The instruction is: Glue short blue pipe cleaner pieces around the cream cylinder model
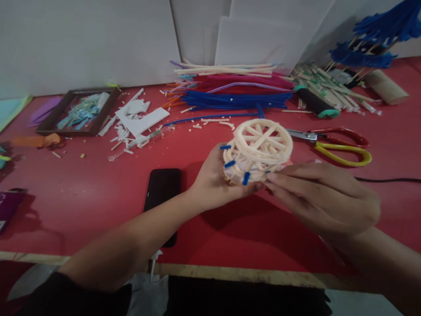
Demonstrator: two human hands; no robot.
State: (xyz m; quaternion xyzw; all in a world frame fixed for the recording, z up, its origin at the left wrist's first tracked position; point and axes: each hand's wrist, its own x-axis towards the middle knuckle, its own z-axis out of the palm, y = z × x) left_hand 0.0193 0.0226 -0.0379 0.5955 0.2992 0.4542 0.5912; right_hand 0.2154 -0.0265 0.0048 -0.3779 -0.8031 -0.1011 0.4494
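Observation:
A cream craft model [263, 142], wound from pipe cleaners with a spoked wheel on top, is held up over the table by my left hand [213, 184]. My left fingers wrap around its lower part and are mostly hidden behind it. Short blue pipe cleaner pieces [246, 178] stick to the side of its base at intervals. My right hand [325, 197] pinches at the base's right edge, where a bit of a short blue pipe cleaner piece [268, 173] shows at the fingertips.
Scissors [315, 137] lie right of the model. A phone [163, 188] with a cable is near the front edge. Bundled blue pipe cleaners [237, 100], white scraps [138, 120], a brown tray [42, 127], wrapped sticks [329, 85] and a cardboard tube [386, 87] line the back.

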